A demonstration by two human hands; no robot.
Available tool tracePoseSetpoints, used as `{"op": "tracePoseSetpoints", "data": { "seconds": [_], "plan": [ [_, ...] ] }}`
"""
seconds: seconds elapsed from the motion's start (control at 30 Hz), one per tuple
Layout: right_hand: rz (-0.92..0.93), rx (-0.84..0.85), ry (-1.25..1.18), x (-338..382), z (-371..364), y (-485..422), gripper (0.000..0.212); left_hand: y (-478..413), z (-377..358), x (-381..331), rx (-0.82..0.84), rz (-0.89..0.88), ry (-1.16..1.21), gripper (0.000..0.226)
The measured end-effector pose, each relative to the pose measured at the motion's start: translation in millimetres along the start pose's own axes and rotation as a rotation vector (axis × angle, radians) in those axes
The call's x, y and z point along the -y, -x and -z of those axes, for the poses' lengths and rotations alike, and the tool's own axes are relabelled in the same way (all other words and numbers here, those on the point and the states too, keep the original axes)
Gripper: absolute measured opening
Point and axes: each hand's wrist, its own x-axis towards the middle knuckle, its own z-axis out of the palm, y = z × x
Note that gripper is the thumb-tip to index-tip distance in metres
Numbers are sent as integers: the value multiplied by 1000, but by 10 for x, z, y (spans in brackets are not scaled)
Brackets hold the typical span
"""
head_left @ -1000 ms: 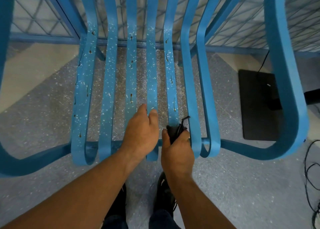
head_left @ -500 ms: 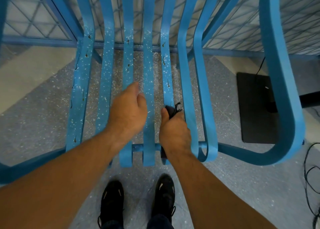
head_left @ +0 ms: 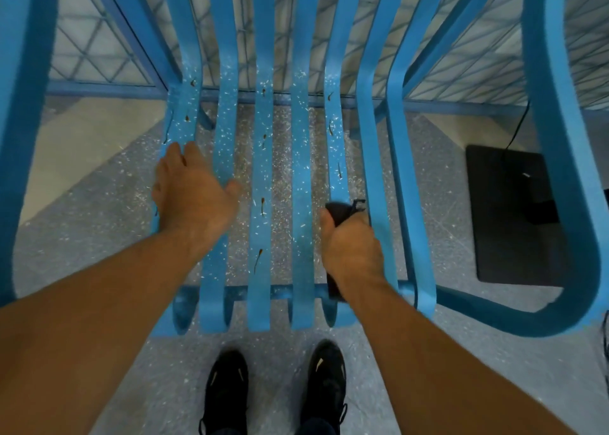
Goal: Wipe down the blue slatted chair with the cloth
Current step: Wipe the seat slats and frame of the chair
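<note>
Gripping the dark cloth [head_left: 339,211] in tightly curled fingers, the right hand [head_left: 351,253] presses it onto a seat slat just right of centre. The blue slatted chair [head_left: 301,171] fills most of the frame. The cloth is blurred, so how much of it lies flat on the slat is hard to say.

The two slats to the right of the cloth look clean, while those to its left carry white specks [head_left: 227,131] and small brown bits [head_left: 262,205]. The job seems to be in mid-course, working leftward. The next move calls for a firm stroke along this slat towards the top of the frame, then a shift one slat left.

The left hand [head_left: 194,200] lies on the leftmost slats, holding nothing, its fingers straight and close together and its thumb spread. It covers soiled surface and would need to lift clear.

Black shoes [head_left: 227,391] stand at bottom centre. At the right edge are a black mat [head_left: 514,237] and a cable [head_left: 517,128], well apart from the work.
</note>
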Motion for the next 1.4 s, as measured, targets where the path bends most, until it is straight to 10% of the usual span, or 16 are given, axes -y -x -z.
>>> {"op": "tracePoseSetpoints", "data": {
  "seconds": [0.33, 0.57, 0.77, 1.4],
  "plan": [
    [285, -114, 104, -174, -78, 267, 66, 3, -66, -172, 36, -101, 12, 67],
    [60, -43, 2, 245, 45, -242, 53, -326, -46, -159, 76, -25, -93, 63],
    [240, -151, 30, 214, -17, -222, 57, -599, -73, -204, 156, 75, -76, 23],
    [151, -188, 92, 549, -51, -538, 57, -743, -121, -226, 230, 176, 23, 34]
  ]
}}
